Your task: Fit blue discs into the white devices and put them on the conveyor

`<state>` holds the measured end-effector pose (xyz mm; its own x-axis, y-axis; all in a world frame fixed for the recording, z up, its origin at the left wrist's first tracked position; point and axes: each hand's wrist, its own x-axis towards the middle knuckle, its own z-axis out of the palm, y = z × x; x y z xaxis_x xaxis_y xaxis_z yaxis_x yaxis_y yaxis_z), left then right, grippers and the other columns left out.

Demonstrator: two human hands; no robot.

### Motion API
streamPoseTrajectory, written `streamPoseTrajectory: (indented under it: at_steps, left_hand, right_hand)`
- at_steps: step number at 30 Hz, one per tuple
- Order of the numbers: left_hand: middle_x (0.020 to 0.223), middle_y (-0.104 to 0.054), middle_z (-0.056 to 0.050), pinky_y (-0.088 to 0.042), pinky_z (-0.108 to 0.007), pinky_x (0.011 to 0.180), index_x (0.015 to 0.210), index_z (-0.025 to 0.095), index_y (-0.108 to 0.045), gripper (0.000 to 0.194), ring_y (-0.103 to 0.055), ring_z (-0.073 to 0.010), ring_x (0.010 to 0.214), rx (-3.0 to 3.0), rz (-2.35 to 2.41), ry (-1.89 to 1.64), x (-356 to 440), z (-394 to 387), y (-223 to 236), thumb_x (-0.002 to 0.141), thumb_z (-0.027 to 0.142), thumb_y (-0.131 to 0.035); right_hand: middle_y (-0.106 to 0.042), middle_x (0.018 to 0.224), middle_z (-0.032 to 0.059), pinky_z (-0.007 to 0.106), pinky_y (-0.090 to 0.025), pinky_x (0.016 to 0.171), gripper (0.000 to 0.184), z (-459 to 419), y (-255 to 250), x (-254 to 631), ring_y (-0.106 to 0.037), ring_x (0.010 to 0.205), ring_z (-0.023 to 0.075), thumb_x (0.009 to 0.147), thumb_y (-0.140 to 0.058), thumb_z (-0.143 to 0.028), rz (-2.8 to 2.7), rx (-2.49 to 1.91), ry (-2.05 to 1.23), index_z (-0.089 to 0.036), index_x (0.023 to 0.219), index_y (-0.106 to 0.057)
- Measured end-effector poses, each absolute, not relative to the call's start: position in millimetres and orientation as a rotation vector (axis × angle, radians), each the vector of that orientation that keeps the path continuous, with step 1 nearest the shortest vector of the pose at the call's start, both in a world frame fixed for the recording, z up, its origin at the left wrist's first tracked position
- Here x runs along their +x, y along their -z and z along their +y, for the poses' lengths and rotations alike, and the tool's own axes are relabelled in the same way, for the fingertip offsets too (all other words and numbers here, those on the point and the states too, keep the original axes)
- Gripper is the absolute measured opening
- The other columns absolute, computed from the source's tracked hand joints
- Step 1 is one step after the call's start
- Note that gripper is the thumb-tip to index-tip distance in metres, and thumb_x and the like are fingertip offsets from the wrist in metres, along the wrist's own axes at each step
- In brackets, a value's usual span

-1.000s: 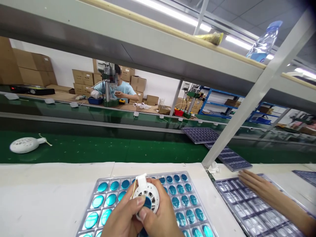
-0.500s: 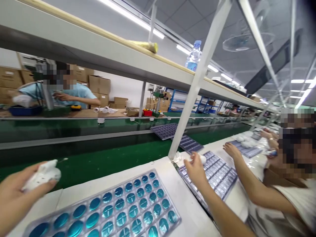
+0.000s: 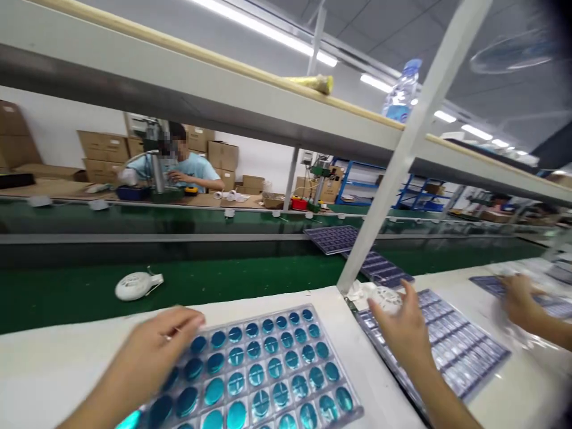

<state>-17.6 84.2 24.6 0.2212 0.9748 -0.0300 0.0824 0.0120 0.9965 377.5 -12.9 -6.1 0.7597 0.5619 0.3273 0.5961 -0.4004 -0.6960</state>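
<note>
My left hand (image 3: 149, 351), slightly blurred, is over the near left part of a clear tray (image 3: 353, 411) of blue-green discs. Its thumb and fingertips are pressed close together, with nothing visible in them. Beyond it on the green belt lies a white, rounded plastic device (image 3: 136, 286) with slots, a side tab and a thin cord. My right hand (image 3: 404, 333) has its thumb and fingers on either side of another white slotted device (image 3: 385, 300), seemingly gripping it. That device is above the corner of a second compartment tray (image 3: 465, 342).
A slanted metal post (image 3: 393, 179) rises beside my right hand to a shelf (image 3: 223, 101) with a water bottle (image 3: 402, 92). Dark trays (image 3: 333, 238) lie on the belt (image 3: 250, 271). A co-worker's hand (image 3: 521, 298) is at the right; another person (image 3: 196, 170) sits across.
My left hand has let go of its white device, now on the belt, and moved right to the disc tray. My right hand is at the other device. The view has swung left.
</note>
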Motion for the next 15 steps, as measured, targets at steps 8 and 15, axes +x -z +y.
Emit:
streamPoseTrajectory:
  at_steps: [8, 15]
  left_hand:
    - [0.114, -0.070, -0.009, -0.056, -0.036, 0.088, 0.125, 0.024, -0.062, 0.041, -0.066, -0.0240, 0.100, 0.578, 0.657, -0.894, 27, 13, -10, 0.089, 0.042, -0.061]
    - [0.081, -0.067, -0.007, -0.048, -0.026, 0.047, 0.103, 0.017, -0.064, 0.033, -0.058, -0.0168, 0.060, 0.524, 0.822, -1.154, 7, 40, -2, 0.092, 0.046, -0.054]
  right_hand:
    - [-0.052, 0.136, 0.0106, 0.046, -0.043, 0.103, 0.097, -9, 4, 165, -0.049, 0.125, 0.0336, 0.071, -0.079, -0.030, -1.572, -1.355, -0.663, -0.028, 0.152, -0.025]
    - [-0.064, 0.074, -0.0012, 0.024, -0.042, 0.060, 0.018, 5, 9, 191, -0.059, 0.067, 0.0156, 0.089, -0.057, -0.014, -2.343, -1.242, -0.632, -0.022, 0.075, -0.063]
